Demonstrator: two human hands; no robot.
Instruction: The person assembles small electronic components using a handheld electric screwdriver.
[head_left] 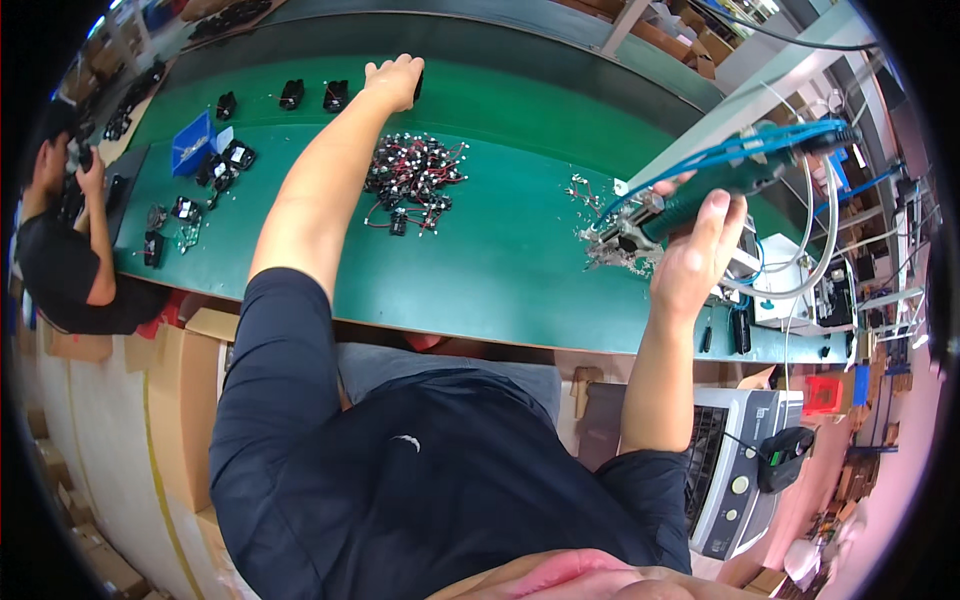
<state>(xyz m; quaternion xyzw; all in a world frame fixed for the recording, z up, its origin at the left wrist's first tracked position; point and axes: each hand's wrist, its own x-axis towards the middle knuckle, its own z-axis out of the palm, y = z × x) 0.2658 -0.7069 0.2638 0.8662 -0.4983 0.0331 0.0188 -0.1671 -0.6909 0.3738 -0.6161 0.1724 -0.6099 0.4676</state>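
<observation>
My left hand (pixel 396 82) reaches far forward over the green belt, fingers bent round a small black part (pixel 418 86) that is mostly hidden behind them. In line to its left stand several similar black units (pixel 336 96) with thin wires. My right hand (pixel 692 258) is wrapped round a dark green power tool (pixel 730 182) with blue hoses and a metal head, held over the right side of the bench. Below the tool's head lie small white and silver pieces (pixel 640 262). Between my arms sits a heap of small black parts with red wires and white connectors (pixel 415 170).
A blue bin (pixel 193 145) and loose black parts (pixel 230 160) lie at the left of the green bench (pixel 470 290). A co-worker (pixel 70 240) works at the left end. On the right stand a metal frame (pixel 700 130), a white box (pixel 782 275) and cables.
</observation>
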